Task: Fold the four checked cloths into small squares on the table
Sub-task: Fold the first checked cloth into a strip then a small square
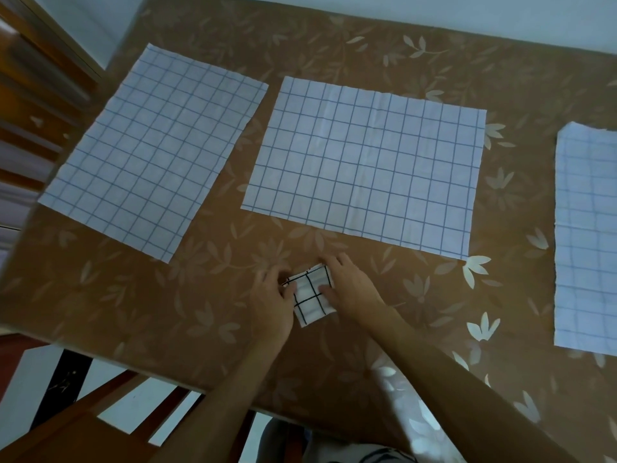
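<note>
A small folded white cloth with black checks lies on the brown leaf-patterned table near the front edge. My left hand touches its left side and my right hand rests on its right side, fingers spread over its edge. Three white cloths with blue checks lie flat and unfolded: one at the far left, one in the middle just beyond my hands, and one at the right edge of the view, partly cut off.
A wooden chair stands at the table's front left corner. The table's front edge runs just below my forearms. A pale wall lies beyond the far edge, and wooden furniture stands at the far left.
</note>
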Demonstrator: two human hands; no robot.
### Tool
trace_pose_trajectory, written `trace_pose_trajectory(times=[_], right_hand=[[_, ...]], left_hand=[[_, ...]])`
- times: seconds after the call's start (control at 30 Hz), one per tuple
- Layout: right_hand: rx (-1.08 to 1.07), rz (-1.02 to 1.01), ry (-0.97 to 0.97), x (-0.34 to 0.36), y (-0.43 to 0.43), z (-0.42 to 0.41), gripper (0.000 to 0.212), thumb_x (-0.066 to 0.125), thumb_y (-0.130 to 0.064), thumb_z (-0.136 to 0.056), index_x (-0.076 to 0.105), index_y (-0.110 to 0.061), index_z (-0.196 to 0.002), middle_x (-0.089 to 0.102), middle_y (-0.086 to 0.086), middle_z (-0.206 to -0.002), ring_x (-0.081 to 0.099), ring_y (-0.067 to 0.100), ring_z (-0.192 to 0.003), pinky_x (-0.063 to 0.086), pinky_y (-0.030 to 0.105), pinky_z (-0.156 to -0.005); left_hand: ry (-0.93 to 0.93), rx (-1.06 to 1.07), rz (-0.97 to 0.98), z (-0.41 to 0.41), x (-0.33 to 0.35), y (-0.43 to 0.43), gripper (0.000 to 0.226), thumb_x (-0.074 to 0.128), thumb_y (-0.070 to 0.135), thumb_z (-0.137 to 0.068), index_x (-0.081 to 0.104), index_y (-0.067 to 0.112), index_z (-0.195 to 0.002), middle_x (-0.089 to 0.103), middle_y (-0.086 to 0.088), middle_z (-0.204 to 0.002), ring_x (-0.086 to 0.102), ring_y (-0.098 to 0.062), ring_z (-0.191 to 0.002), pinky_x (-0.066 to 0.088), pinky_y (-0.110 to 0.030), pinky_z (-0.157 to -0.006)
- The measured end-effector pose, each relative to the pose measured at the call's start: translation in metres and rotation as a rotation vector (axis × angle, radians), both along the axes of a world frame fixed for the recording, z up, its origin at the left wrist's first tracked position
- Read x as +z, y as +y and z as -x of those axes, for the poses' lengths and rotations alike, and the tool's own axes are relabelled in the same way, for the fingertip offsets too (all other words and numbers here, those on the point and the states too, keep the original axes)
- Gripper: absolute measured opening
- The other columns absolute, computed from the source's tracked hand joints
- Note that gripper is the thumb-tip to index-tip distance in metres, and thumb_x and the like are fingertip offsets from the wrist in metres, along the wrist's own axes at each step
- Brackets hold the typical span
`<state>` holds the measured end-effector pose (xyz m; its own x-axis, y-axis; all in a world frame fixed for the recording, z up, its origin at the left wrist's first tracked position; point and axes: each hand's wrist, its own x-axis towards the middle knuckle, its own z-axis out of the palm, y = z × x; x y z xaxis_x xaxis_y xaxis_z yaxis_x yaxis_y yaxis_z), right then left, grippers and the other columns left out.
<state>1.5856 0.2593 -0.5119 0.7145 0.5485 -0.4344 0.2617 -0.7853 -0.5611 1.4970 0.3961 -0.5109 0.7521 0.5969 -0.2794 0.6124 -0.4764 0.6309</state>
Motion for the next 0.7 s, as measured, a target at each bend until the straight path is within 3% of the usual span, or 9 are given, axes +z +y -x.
trace_pose_trajectory(times=[0.1, 0.17, 0.3, 0.43, 0.57, 0.7], right_hand=[[-0.045, 0.024, 0.044, 0.001, -0.004, 0.012, 0.037, 0.063, -0.030, -0.091, 0.049, -0.017, -0.123, 0.057, 0.002, -0.118, 0.059, 0.022, -0.104, 0.052, 0.037, -0.084], [-0.084, 0.021, 0.062, 0.000, -0.009, 0.022, 0.032, 0.062, -0.032, -0.092, 0.051, -0.017, -0.117, 0.059, 0.002, -0.114, 0.058, 0.021, -0.101, 0.051, 0.035, -0.083], [-0.109, -0.105, 0.139, 0.002, -0.022, 0.045, 0.051, 0.062, -0.029, -0.093, 0.039, -0.021, -0.138, 0.061, 0.004, -0.119, 0.062, 0.022, -0.100, 0.054, 0.035, -0.081], [-0.132, -0.116, 0.082, -0.001, -0.029, 0.058, 0.054, 0.062, -0.029, -0.092, 0.036, -0.027, -0.140, 0.060, 0.003, -0.120, 0.061, 0.021, -0.105, 0.053, 0.035, -0.084], [-0.165, -0.106, 0.000, -0.005, -0.021, 0.056, 0.054, 0.061, -0.029, -0.093, 0.039, -0.022, -0.142, 0.049, 0.002, -0.130, 0.050, 0.018, -0.117, 0.048, 0.033, -0.095], [-0.153, -0.083, -0.202, -0.007, -0.017, 0.055, 0.050, 0.067, -0.028, -0.089, 0.051, -0.015, -0.135, 0.052, 0.003, -0.123, 0.045, 0.019, -0.112, 0.041, 0.027, -0.093]], left_hand=[[-0.047, -0.105, 0.041, 0.006, -0.002, 0.005, 0.028, 0.071, 0.009, -0.088, 0.067, 0.021, -0.113, 0.055, 0.011, -0.101, 0.058, -0.004, -0.082, 0.055, -0.027, -0.078], [-0.069, -0.187, 0.055, 0.010, -0.003, 0.008, 0.035, 0.069, 0.004, -0.087, 0.067, 0.023, -0.116, 0.058, 0.010, -0.103, 0.059, -0.004, -0.086, 0.052, -0.019, -0.079], [-0.149, -0.269, 0.088, 0.022, -0.005, 0.013, 0.031, 0.066, 0.008, -0.090, 0.065, 0.023, -0.117, 0.060, 0.011, -0.106, 0.061, -0.003, -0.094, 0.050, -0.015, -0.079], [-0.159, -0.212, 0.146, 0.031, -0.009, 0.012, 0.029, 0.070, 0.008, -0.088, 0.066, 0.020, -0.115, 0.060, 0.009, -0.105, 0.062, -0.003, -0.093, 0.054, -0.020, -0.076], [-0.120, -0.302, -0.048, 0.031, -0.011, 0.012, 0.028, 0.069, 0.012, -0.091, 0.065, 0.018, -0.117, 0.053, 0.012, -0.102, 0.053, 0.000, -0.080, 0.043, -0.011, -0.070], [-0.100, -0.399, -0.256, 0.033, -0.016, 0.014, 0.026, 0.062, 0.016, -0.095, 0.062, 0.011, -0.120, 0.057, -0.004, -0.109, 0.059, -0.018, -0.089, 0.057, -0.036, -0.069]])
